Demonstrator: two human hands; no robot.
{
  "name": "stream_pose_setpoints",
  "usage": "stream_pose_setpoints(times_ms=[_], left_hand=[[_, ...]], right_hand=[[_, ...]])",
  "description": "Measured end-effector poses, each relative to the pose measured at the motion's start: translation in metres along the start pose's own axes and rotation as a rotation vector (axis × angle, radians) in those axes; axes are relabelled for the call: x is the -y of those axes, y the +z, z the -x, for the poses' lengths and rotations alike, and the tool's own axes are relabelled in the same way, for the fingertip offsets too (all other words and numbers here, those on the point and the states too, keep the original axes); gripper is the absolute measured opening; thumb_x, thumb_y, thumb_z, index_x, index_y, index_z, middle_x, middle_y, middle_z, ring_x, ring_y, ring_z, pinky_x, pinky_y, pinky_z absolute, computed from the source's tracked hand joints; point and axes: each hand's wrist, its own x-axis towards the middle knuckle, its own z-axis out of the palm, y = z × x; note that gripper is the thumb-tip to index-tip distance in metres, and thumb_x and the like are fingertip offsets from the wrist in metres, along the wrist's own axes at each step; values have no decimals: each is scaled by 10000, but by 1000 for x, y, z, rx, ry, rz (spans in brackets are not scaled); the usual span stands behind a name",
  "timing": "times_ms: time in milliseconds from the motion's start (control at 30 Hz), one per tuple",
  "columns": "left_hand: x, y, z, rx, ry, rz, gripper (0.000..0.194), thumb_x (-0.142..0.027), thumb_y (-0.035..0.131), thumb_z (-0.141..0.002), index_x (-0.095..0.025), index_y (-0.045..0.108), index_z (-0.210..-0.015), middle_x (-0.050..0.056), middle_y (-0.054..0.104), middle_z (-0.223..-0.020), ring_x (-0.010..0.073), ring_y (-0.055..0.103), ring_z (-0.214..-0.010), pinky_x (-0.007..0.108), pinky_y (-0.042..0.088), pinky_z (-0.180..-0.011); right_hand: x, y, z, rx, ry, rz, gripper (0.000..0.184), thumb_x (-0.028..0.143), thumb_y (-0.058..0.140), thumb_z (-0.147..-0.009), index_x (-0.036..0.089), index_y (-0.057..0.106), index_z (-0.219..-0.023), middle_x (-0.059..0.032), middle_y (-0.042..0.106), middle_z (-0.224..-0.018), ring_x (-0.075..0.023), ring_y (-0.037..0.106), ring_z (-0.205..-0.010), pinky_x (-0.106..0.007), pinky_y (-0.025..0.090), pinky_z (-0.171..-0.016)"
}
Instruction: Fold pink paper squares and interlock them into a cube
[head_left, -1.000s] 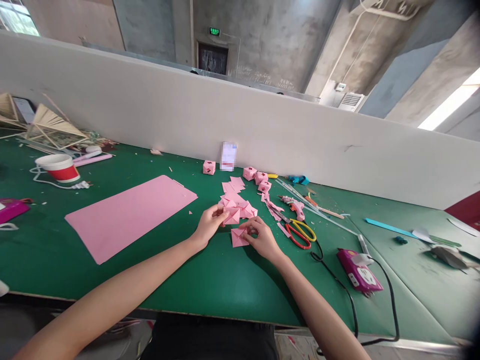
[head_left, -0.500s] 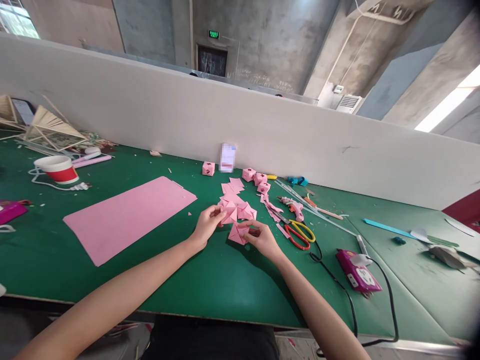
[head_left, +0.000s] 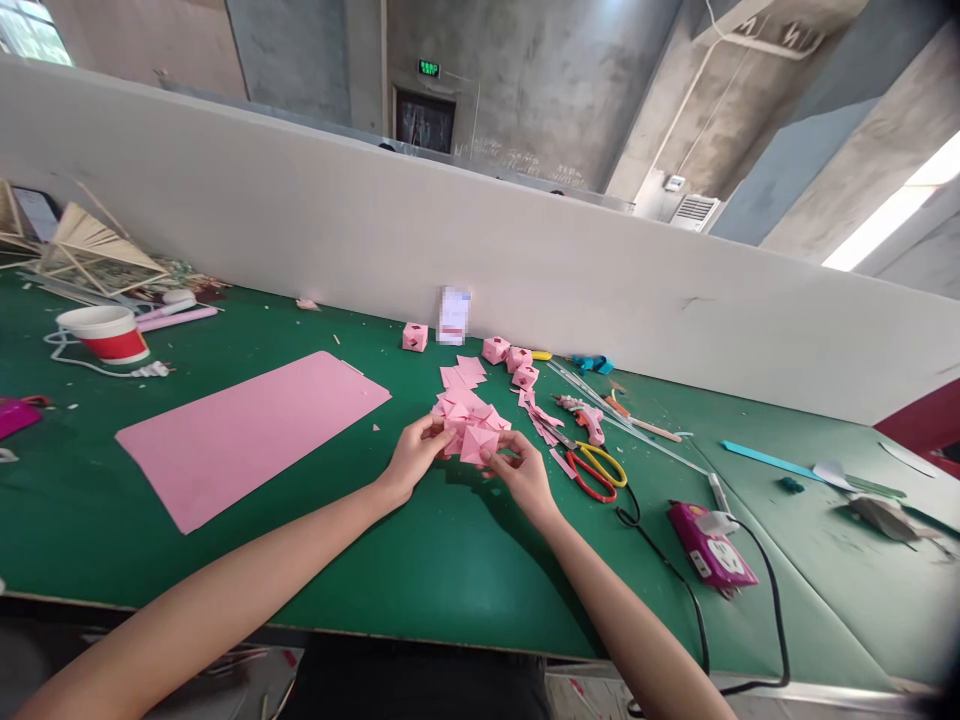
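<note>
Pinched between the fingers of my right hand (head_left: 520, 466) is a folded pink paper square (head_left: 480, 443), creased across its face and held up off the table. My left hand (head_left: 412, 458) grips another folded pink paper piece (head_left: 451, 436), which the square partly covers. The two pieces overlap in view; whether they touch I cannot tell. Just behind them lie more folded pink pieces (head_left: 491, 417) and flat pink paper squares (head_left: 465, 370). Several finished pink paper cubes (head_left: 495, 349) with small dark openings stand farther back, one (head_left: 415, 337) left of the propped phone (head_left: 454, 316).
A large pink sheet (head_left: 255, 440) lies left of my hands. On the right are scissors (head_left: 596, 470), a pink glue gun (head_left: 589, 418), clear glue sticks (head_left: 637, 420) and a purple power strip (head_left: 712, 545) with a black cable. A paper cup (head_left: 105, 335) stands far left. A white partition (head_left: 337, 220) rises behind.
My right hand has raised its folded square and brought it left, in front of the piece in my left hand. The left hand has hardly moved.
</note>
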Motion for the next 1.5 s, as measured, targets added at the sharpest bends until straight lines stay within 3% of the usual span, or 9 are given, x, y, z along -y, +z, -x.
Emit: stream_pose_setpoints(times_ms=[133,300,500,700,867,1000,1200,1333,1500], left_hand=[[2,2,2,65,26,12,214,-345,670,-793,-166,659,-909,24,656,-811,154,598,-709,259,490,-642],[2,3,4,142,55,-19,188,-321,680,-779,-168,647,-882,11,629,-788,144,586,-699,261,499,-661],[1,3,4,204,18,-19,346,-422,744,-733,-176,669,-964,43,673,-902,184,630,-816,281,518,-721],[-2,2,4,239,-6,-11,440,-590,629,-810,-177,661,-958,59,691,-914,210,656,-857,293,531,-723],[-2,1,1,188,103,-107,377,-436,789,-702,-166,657,-929,64,691,-932,202,662,-843,290,535,-723],[0,0,0,109,109,-109,347,-441,750,-736,-158,650,-909,65,687,-891,197,654,-804,286,523,-679],[-1,-1,0,-3,68,-65,359,-443,766,-703,-163,624,-877,43,667,-824,178,622,-742,265,495,-622],[-6,2,4,-2,70,-61,340,-440,762,-700,-170,623,-852,30,644,-800,171,603,-730,259,479,-604],[-7,1,4,-13,74,-43,334,-442,752,-702,-173,622,-851,26,644,-796,164,596,-700,259,471,-591]], right_hand=[[-6,1,-2,-17,-9,91,494,457,817,-662,235,594,-1042,9,610,-817,-179,686,-665,-328,614,-592],[-14,-2,-5,-53,-37,201,398,440,739,-714,230,607,-1026,6,608,-800,-173,670,-636,-330,617,-570],[-13,-4,-5,0,-38,330,222,416,690,-736,218,621,-811,-21,655,-702,-190,656,-609,-294,560,-490],[-10,-2,-2,0,-20,443,317,511,660,-776,231,540,-689,6,617,-537,-147,526,-428,-271,437,-423],[-5,-2,-2,31,-155,634,354,508,650,-819,227,544,-632,5,598,-564,-156,513,-516,-278,379,-504],[-1,-12,-7,84,-225,727,279,505,664,-829,226,684,-823,-13,699,-785,-164,552,-622,-288,410,-597],[-12,-31,-23,-216,-276,830,315,424,519,-912,195,669,-1068,-95,705,-1020,-254,590,-900,-378,462,-777],[-20,-35,-30,-214,-258,878,327,406,479,-925,192,688,-1057,-109,711,-1069,-305,552,-1050,-432,448,-863],[-23,-36,-36,-243,-204,858,308,414,528,-890,199,727,-988,-101,718,-963,-302,577,-983,-465,433,-907]])
